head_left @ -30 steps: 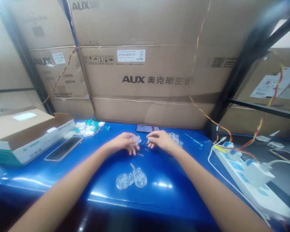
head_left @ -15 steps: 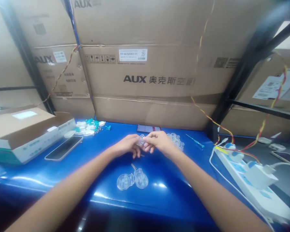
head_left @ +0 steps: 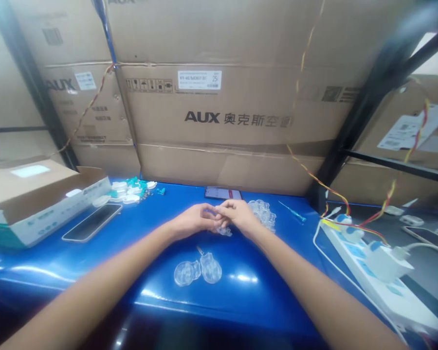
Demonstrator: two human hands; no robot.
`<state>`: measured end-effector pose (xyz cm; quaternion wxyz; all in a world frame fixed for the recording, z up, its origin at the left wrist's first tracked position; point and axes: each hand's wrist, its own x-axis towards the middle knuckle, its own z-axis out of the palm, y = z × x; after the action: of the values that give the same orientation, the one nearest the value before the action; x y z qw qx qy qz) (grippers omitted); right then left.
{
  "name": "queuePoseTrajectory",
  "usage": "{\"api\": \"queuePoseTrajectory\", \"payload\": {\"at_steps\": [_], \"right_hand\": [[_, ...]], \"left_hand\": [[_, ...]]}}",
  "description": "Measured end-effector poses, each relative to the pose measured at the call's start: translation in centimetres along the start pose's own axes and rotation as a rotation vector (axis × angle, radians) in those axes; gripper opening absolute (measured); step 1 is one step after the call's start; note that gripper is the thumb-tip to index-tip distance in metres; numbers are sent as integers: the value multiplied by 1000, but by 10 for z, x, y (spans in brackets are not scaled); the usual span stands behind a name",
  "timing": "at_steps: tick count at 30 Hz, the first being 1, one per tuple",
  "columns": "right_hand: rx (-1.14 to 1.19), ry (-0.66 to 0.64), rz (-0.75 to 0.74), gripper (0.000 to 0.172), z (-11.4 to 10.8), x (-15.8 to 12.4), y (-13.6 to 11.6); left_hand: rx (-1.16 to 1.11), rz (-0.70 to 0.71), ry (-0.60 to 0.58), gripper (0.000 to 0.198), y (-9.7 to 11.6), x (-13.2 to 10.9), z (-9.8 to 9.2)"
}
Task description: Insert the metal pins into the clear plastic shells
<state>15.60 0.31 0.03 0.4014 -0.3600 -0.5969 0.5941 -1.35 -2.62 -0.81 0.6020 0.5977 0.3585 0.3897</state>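
Observation:
My left hand and my right hand meet over the middle of the blue table. Both are closed, fingertips together, around a small clear plastic piece. Its lower edge shows beneath the fingers; the rest is hidden. Nearer to me, two clear rounded plastic pieces lie side by side, the left one on its side and the right one with a thin metallic-looking strip by its top. Just beyond my right wrist is a cluster of similar clear pieces.
A phone lies beside an open carton at left, near white and teal parts. Another phone is at the back. A thin screwdriver and a loaded power strip lie right. Large cardboard boxes stand behind.
The clear piece has turned downward from between the fingertips to below them. My fingers have drawn closer together. The view has shifted slightly.

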Motion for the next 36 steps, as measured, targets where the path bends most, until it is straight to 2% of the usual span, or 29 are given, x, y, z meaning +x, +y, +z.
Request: {"api": "queuePoseTrajectory", "payload": {"at_steps": [7, 12, 18, 26, 36], "right_hand": [[19, 121, -154, 37, -4, 1, -10], [18, -14, -48, 38, -14, -1, -18], [-25, -74, -29, 36, -12, -5, -21], [-131, -84, -35, 36, -9, -9, -23], [-18, -64, -25, 36, -10, -4, -20]], "left_hand": [[113, 111, 105, 48, -1, 5, -8], [140, 189, 123, 48, 7, 3, -11], [173, 250, 95, 49, 11, 1, -9], [192, 276, 90, 50, 12, 0, -8], [193, 300, 106, 48, 17, -2, -5]]}}
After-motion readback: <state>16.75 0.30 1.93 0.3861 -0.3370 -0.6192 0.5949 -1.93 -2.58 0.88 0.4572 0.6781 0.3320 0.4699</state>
